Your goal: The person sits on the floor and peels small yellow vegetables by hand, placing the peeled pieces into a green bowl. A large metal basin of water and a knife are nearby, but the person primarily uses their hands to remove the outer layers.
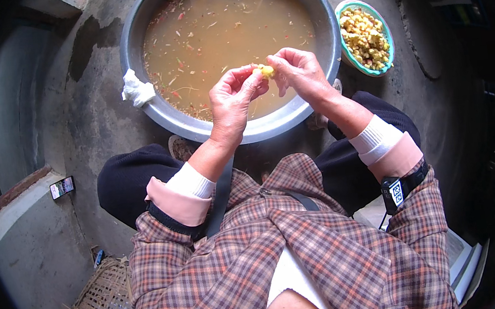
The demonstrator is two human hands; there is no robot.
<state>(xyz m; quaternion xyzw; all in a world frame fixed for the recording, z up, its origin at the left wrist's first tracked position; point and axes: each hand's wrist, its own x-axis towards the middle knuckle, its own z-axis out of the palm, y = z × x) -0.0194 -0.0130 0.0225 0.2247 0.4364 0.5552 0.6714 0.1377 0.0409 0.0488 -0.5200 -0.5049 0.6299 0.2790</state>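
My left hand pinches a small yellow piece, whose kind I cannot tell, between thumb and fingertips. Touching or nearly touching its right side are the fingertips of my right hand; whether they grip it is unclear. Both hands are over the near part of a large round metal basin. Cloudy brown water fills much of the basin, with small red and pale bits afloat, thickest along the left side. Close to the basin's right rim stands a green-rimmed basket heaped with small yellowish pieces.
A crumpled white cloth or tissue hangs on the basin's left rim. A phone lies on a ledge at the left. Lower left is a woven basket with straw. My knees flank the basin's near side on a concrete floor.
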